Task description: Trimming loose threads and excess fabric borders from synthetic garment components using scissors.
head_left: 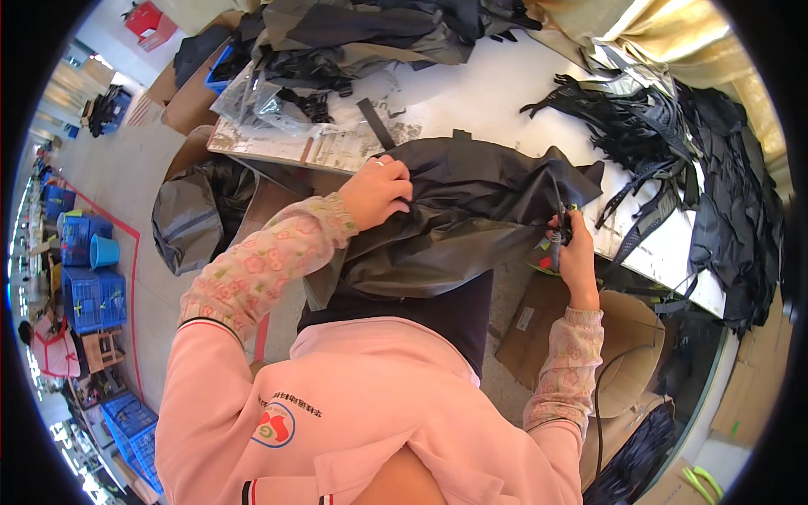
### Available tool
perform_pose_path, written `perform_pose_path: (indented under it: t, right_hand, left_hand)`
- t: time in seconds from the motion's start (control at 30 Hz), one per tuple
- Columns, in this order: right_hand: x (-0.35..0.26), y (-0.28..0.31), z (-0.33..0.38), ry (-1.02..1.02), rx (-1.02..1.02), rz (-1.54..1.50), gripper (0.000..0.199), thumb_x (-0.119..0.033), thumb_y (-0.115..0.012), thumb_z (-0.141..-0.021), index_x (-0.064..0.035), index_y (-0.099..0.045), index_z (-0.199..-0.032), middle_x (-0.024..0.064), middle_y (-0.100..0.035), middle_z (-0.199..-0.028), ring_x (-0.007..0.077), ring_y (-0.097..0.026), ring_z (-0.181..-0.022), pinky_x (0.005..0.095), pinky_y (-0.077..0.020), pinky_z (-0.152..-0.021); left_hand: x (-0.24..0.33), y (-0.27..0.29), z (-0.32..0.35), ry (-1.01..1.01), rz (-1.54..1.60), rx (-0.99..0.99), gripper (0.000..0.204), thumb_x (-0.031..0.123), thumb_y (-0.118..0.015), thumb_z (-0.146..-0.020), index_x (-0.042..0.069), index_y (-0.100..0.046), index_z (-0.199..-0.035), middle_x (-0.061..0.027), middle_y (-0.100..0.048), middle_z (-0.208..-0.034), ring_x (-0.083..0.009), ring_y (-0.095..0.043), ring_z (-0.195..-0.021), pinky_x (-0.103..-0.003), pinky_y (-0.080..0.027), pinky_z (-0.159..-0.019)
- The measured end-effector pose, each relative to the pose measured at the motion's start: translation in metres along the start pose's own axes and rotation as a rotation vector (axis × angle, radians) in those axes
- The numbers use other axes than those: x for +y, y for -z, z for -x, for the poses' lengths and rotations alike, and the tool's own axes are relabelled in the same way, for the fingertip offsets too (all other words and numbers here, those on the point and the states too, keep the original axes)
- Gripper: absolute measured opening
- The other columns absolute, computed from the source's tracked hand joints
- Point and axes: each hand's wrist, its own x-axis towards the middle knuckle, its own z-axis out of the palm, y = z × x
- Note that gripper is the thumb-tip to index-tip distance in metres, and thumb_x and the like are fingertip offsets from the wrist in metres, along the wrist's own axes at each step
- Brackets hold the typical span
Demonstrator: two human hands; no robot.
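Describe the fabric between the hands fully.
The fabric is dark grey, thin-looking and faintly shiny, creased, with a small tab at its far edge. It lies partly on the table and hangs over the near edge. The left hand touches its left side; the right hand holds a dark tool at its right.

Wide fisheye view from the wearer's head, upright, facing steeply down and forward.
The pink shirt (362, 370) fills the near part, closest to the lens; the left hand (379, 192) and right hand (577, 257) come within arm's reach beyond it, and the table (497, 97) spreads across the far middle and right. The coverage runs out to blue crates (94, 299) well off at left and a curtain (652, 29) at far right, inside a round dark border.
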Motion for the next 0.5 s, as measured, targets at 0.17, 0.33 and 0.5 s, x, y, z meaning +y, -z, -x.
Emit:
perform_pose_path:
  t: [0.17, 0.33, 0.5]
  right_hand:
    - [-0.024, 0.032, 0.019, -0.131, -0.051, -0.158, 0.024, 0.002, -0.069, -0.077, -0.0021, -0.053, -0.095, 0.0023, -0.06, -0.079, 0.0079, -0.055, -0.074, 0.0252, -0.0443, -0.066]
    - [-0.051, 0.057, 0.041, -0.026, -0.147, -0.296, 0.021, 0.001, -0.07, -0.079, -0.0048, -0.053, -0.088, -0.0037, -0.053, -0.078, 0.0049, -0.046, -0.07, 0.0206, -0.0397, -0.064]
    - [-0.06, 0.051, 0.04, -0.084, -0.234, -0.349, 0.02, -0.001, -0.07, -0.079, -0.0047, -0.053, -0.089, -0.0034, -0.053, -0.077, 0.0049, -0.046, -0.068, 0.0203, -0.0386, -0.061]
  left_hand:
    - [-0.013, 0.05, 0.016, 0.195, 0.498, 0.014, 0.016, 0.007, -0.07, -0.079, 0.002, -0.057, -0.086, -0.0088, -0.064, -0.095, -0.021, -0.06, -0.093, -0.033, -0.047, -0.08]
    - [-0.011, 0.105, 0.031, 0.638, 1.118, -0.195, 0.01, 0.01, -0.059, -0.09, 0.006, -0.053, -0.097, 0.0061, -0.056, -0.085, -0.0014, -0.051, -0.076, -0.018, -0.041, -0.068]
    - [-0.018, 0.102, 0.041, 0.737, 1.194, -0.281, 0.021, 0.015, -0.065, -0.086, 0.006, -0.051, -0.098, 0.0031, -0.057, -0.087, -0.004, -0.053, -0.077, -0.019, -0.043, -0.069]
